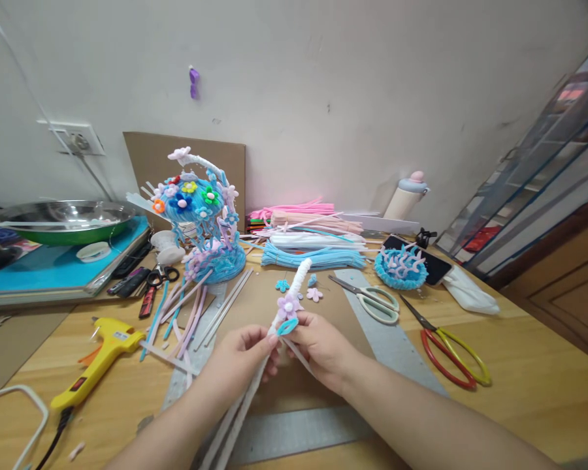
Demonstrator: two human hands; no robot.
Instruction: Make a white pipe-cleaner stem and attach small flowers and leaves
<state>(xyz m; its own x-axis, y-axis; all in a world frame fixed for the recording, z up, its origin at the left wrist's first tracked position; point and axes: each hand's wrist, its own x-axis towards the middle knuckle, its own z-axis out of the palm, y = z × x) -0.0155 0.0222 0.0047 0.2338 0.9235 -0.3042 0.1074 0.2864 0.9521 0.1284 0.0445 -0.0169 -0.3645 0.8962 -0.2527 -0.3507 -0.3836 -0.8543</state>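
Observation:
Both hands meet over the cardboard sheet around a white pipe-cleaner stem [300,279], whose wrapped tip points up and away from me. A lilac flower [288,307] with a pale centre sits on the stem, and a blue pipe-cleaner loop [287,326] lies just below it. My left hand [247,352] is closed on the lower stem, with long white strands [240,411] trailing toward me. My right hand [323,346] pinches beside the blue loop, and a white strand runs out beneath its fingers. The exact fingertip contact there is partly hidden.
Small loose flowers [314,295], grey-handled scissors [372,301] and red-and-yellow scissors [451,352] lie ahead and right. A yellow glue gun [102,356] rests left. Behind stand a flower-covered blue jellyfish ornament [220,261], pipe-cleaner bundles [313,256] and a blue coral-like piece [400,267].

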